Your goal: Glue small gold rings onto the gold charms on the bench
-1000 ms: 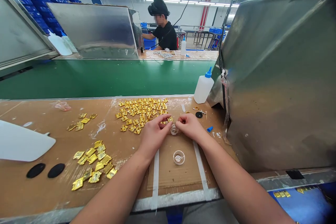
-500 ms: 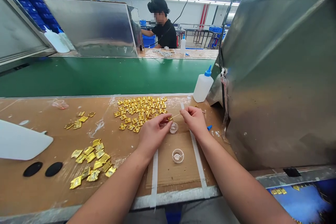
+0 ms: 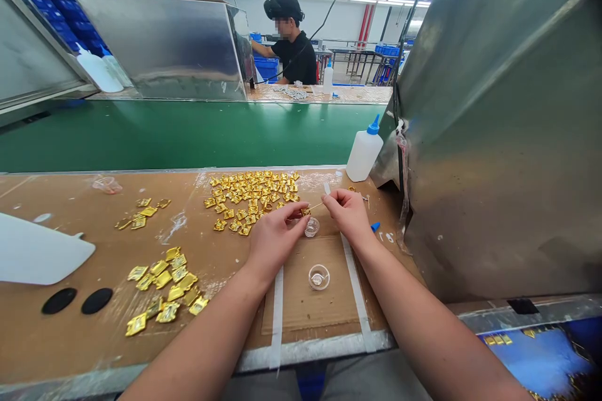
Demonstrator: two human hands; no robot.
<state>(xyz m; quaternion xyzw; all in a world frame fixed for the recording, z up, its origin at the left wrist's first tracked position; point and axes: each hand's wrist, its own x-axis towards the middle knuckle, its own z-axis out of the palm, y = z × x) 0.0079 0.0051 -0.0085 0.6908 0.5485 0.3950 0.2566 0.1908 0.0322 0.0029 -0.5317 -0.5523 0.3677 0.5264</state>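
Between the thumb and fingers of my left hand (image 3: 278,237) is a small gold metal piece (image 3: 306,211). My right hand (image 3: 348,213) pinches a thin pale stick (image 3: 316,206), whose tip reaches to the gold piece. Just below my fingertips stands a small clear cup (image 3: 311,227). A second clear cup (image 3: 318,277) sits nearer to me on a cardboard sheet (image 3: 310,313) edged with white tape. Many similar gold pieces (image 3: 254,191) are spread behind my left hand, and a looser group of larger gold pieces (image 3: 162,285) lies left of my forearm.
A white squeeze bottle (image 3: 364,153) with a blue tip stands behind my right hand. Two black ovals (image 3: 96,301) lie at left beside a white panel (image 3: 42,250). Sheet metal (image 3: 498,150) rises on the right. Across the green belt (image 3: 188,135) sits another person (image 3: 296,44).
Both hands hold nearly the same pose, the stick still at the gold piece. The view has shifted very slightly.
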